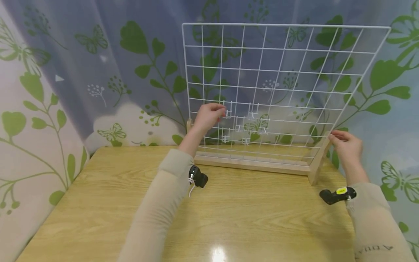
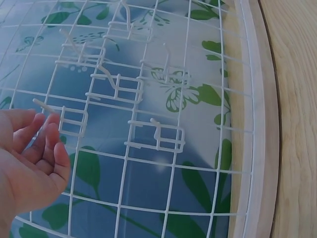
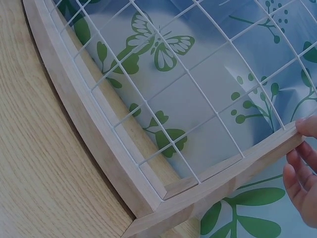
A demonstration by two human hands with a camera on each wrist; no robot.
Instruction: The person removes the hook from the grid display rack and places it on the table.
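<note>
A white wire grid panel (image 1: 278,69) stands upright in a wooden stand (image 1: 255,165). Several white wire hooks hang in its lower left part, including one hook (image 2: 157,136) low in the left wrist view. My left hand (image 1: 209,115) is at the upper left hook (image 2: 73,121), with loosely bent fingertips (image 2: 52,124) right beside its prong. Nothing shows gripped in that hand. At the panel's right side my right hand (image 1: 348,147) pinches the stand's slanted wooden side piece (image 3: 237,173), thumb on one face and fingers at the other.
The stand rests toward the back of a wood-grain table (image 1: 235,214). Behind it hangs a blue and white curtain (image 1: 147,72) with green leaves and butterflies. Black wrist cameras sit on both sleeves, the left one (image 1: 198,177) over the table.
</note>
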